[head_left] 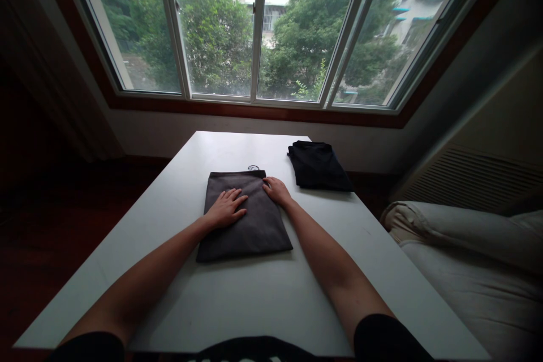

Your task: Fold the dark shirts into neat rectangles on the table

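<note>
A flat grey drawstring bag (250, 229) lies on the white table (178, 294) in front of me, its dark cord looping out at the far edge. My left hand (226, 207) rests on the bag's upper left part, palm down with the fingers spread. At the bag's far right corner is my right hand (276, 189). Its fingers curl over the edge there, and the thumb side touches the fabric. Whether anything is inside the bag I cannot tell.
Folded black cloth (319, 166) lies at the table's far right edge, slightly overhanging it. A pale cushioned sofa (470, 260) stands close on the right. Beyond the table are a wall and a wide window (254, 34). A curtain (55, 68) hangs at the left.
</note>
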Demonstrator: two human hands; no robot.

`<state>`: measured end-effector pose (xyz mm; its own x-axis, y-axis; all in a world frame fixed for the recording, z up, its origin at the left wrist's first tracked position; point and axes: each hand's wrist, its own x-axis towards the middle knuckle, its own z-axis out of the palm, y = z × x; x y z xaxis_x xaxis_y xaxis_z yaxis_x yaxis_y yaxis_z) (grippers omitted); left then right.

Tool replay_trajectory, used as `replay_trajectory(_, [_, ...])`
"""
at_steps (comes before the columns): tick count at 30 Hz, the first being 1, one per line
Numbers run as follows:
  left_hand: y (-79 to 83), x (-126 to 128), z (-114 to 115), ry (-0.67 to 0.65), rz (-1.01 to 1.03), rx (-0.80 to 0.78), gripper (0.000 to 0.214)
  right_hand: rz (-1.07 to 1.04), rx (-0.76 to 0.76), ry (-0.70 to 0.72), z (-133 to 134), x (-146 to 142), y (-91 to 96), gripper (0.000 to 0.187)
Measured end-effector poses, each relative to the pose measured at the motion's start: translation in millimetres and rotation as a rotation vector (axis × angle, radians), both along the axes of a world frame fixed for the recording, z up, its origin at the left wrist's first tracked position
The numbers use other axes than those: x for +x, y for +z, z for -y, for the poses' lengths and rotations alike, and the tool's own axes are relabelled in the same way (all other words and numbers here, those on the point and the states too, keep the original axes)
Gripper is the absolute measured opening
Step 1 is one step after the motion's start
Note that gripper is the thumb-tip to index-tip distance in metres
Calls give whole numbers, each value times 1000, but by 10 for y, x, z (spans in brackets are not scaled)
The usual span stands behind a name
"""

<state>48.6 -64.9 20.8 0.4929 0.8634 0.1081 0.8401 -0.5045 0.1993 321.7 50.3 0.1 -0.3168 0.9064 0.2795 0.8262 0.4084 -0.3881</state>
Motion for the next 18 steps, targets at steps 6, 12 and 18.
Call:
replay_trajectory(6, [-9, -3, 0, -4, 10, 8, 63, -2, 1, 2, -7, 6, -3, 37])
replay_trajectory(12, [-4, 5, -5, -2, 3, 5, 63, 5, -2, 7, -8, 6, 4, 37])
replay_trajectory(18, [13, 9, 10, -1, 17, 6, 63, -4, -6, -1, -14, 10, -12, 38])
